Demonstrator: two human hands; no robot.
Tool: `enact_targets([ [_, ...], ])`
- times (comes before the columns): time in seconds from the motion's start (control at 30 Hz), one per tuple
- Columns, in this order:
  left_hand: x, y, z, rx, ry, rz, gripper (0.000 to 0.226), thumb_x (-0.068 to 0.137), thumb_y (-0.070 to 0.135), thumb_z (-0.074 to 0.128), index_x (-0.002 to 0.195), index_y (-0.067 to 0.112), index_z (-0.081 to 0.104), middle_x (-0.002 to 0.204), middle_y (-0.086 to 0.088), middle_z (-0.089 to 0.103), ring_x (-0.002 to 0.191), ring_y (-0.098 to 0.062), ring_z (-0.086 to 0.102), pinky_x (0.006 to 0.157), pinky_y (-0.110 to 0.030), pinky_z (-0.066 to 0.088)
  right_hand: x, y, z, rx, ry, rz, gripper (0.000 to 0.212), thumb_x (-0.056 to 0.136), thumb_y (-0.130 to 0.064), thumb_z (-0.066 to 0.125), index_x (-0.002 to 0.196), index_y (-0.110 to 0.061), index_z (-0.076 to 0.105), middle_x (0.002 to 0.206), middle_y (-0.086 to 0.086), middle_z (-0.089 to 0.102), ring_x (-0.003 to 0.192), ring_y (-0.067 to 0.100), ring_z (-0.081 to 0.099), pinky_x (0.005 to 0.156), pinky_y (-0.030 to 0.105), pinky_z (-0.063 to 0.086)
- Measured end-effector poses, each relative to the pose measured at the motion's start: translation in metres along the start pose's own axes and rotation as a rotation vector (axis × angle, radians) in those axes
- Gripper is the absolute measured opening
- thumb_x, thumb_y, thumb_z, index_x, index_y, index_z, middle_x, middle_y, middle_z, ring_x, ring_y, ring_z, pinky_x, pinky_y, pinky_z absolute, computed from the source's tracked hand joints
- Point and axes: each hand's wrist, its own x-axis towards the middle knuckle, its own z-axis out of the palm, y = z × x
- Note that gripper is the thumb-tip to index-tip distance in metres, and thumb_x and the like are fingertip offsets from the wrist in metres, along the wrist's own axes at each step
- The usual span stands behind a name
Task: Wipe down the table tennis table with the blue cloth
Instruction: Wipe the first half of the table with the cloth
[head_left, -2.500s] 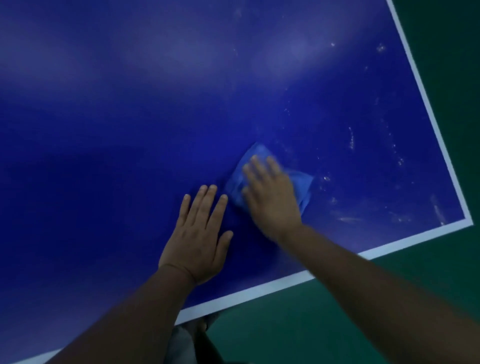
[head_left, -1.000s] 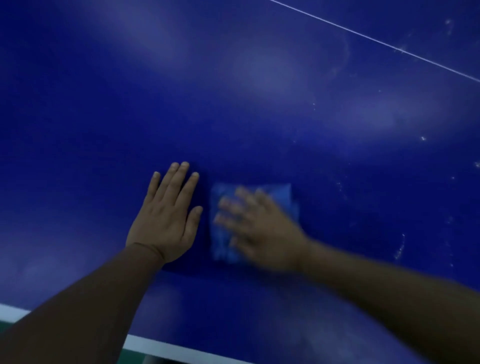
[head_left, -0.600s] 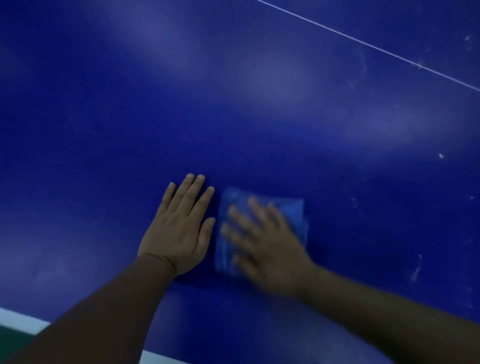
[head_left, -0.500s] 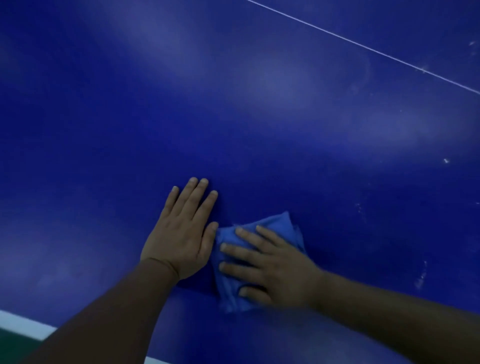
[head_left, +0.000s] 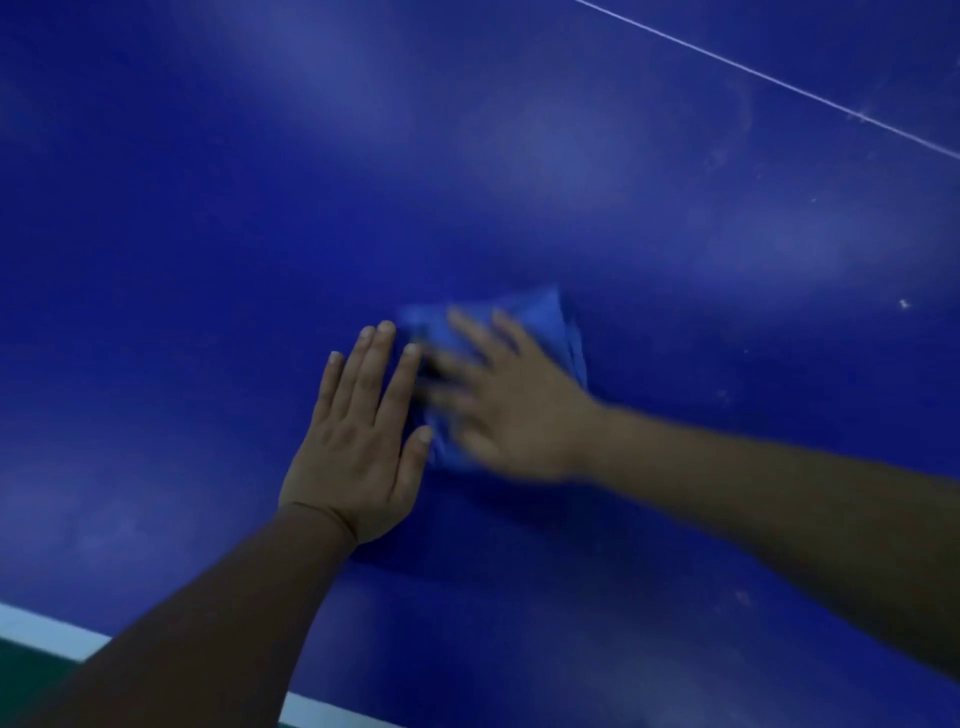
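Table (head_left: 519, 156): blue, white-edged | floor (head_left: 31, 662) green | left grip (head_left: 353, 441) spread flat | right grip (head_left: 514, 410) spread on cloth (head_left: 550, 317)

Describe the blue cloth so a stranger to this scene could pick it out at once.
Start with the dark blue table tennis table filling the view and find the two hands flat on it. The cloth is the small patch of fabric under the right hand, close beside the left hand. It is a lighter, brighter blue than the table around it.
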Motion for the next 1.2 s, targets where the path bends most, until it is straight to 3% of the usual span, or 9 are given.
enact_targets([
  [0.13, 0.001, -0.003, 0.002, 0.028, -0.075, 0.013, 0.063, 0.104, 0.041, 0.025, 0.156, 0.006, 0.029, 0.166, -0.015, 0.018, 0.155, -0.027, 0.009, 0.124, -0.052, 0.010, -0.091, 0.019, -0.002, 0.068, -0.055, -0.173, 0.051, 0.102, -0.055, 0.040, 0.147, -0.033, 0.047, 0.161, 0.000, 0.034, 0.151, 0.037, 0.022, 0.119, 0.059, 0.019],
  [0.3, 0.002, -0.004, 0.003, 0.037, -0.119, 0.017, 0.064, 0.103, 0.045, 0.026, 0.154, 0.008, 0.037, 0.165, -0.011, 0.024, 0.155, -0.025, 0.011, 0.125, -0.049, 0.006, -0.059, 0.153, -0.008, -0.057, 0.176, 0.695, 0.063, 0.102, -0.060, 0.027, 0.140, -0.019, 0.056, 0.151, 0.013, 0.048, 0.139, 0.046, 0.040, 0.108, 0.062, 0.036],
  [0.37, 0.002, -0.004, 0.002, 0.037, -0.125, 0.020, 0.066, 0.102, 0.048, 0.027, 0.154, 0.009, 0.036, 0.165, -0.011, 0.023, 0.156, -0.024, 0.009, 0.125, -0.049, 0.006, -0.053, 0.142, -0.005, -0.038, 0.208, 0.834, 0.063, 0.099, -0.058, 0.032, 0.140, -0.017, 0.057, 0.153, 0.010, 0.046, 0.140, 0.045, 0.039, 0.111, 0.061, 0.034],
  [0.53, 0.003, -0.004, 0.003, 0.068, -0.137, 0.016, 0.065, 0.101, 0.046, 0.028, 0.154, 0.010, 0.036, 0.165, -0.012, 0.023, 0.155, -0.026, 0.010, 0.125, -0.051, 0.008, -0.099, -0.030, 0.012, 0.068, 0.037, 0.243, 0.061, 0.100, -0.064, 0.034, 0.148, -0.027, 0.044, 0.162, 0.002, 0.032, 0.152, 0.037, 0.017, 0.120, 0.057, 0.014],
  [0.6, 0.003, -0.003, 0.004, 0.082, -0.137, 0.019, 0.061, 0.101, 0.043, 0.028, 0.154, 0.013, 0.037, 0.165, -0.012, 0.023, 0.155, -0.027, 0.011, 0.125, -0.050, 0.007, -0.109, -0.032, 0.011, 0.037, -0.023, 0.036, 0.053, 0.103, -0.056, 0.035, 0.149, -0.031, 0.041, 0.162, -0.001, 0.032, 0.152, 0.036, 0.020, 0.120, 0.056, 0.015],
  [0.67, 0.003, -0.003, 0.004, 0.088, -0.138, 0.019, 0.059, 0.102, 0.043, 0.027, 0.155, 0.019, 0.035, 0.165, -0.012, 0.023, 0.155, -0.027, 0.010, 0.125, -0.049, 0.005, -0.092, 0.012, 0.012, -0.052, 0.012, 0.083, 0.049, 0.105, -0.048, 0.031, 0.149, -0.029, 0.040, 0.157, 0.002, 0.041, 0.146, 0.038, 0.031, 0.115, 0.056, 0.023],
  [0.87, 0.002, -0.002, 0.003, 0.069, -0.126, 0.011, 0.059, 0.102, 0.046, 0.029, 0.156, 0.023, 0.034, 0.166, -0.011, 0.019, 0.156, -0.024, 0.005, 0.126, -0.048, 0.003, -0.040, 0.105, -0.004, -0.027, 0.152, 0.819, 0.067, 0.099, -0.058, 0.020, 0.153, -0.023, 0.041, 0.160, 0.004, 0.036, 0.147, 0.041, 0.029, 0.114, 0.059, 0.027],
  [1.1, 0.002, -0.007, 0.004, 0.014, -0.133, 0.053, 0.063, 0.099, 0.046, 0.033, 0.156, 0.019, 0.035, 0.166, -0.012, 0.018, 0.156, -0.026, 0.005, 0.125, -0.051, 0.005, -0.112, -0.058, 0.012, 0.033, -0.033, 0.035, 0.052, 0.107, -0.051, 0.028, 0.154, -0.032, 0.034, 0.165, -0.002, 0.023, 0.154, 0.035, 0.014, 0.122, 0.055, 0.011],
  [1.2, 0.003, -0.004, 0.005, 0.011, -0.102, 0.047, 0.064, 0.098, 0.045, 0.035, 0.155, 0.016, 0.036, 0.166, -0.013, 0.020, 0.156, -0.028, 0.005, 0.125, -0.052, 0.006, -0.089, 0.027, 0.013, -0.063, 0.071, 0.194, 0.050, 0.107, -0.049, 0.025, 0.150, -0.030, 0.042, 0.160, 0.002, 0.033, 0.147, 0.037, 0.031, 0.116, 0.056, 0.025],
])
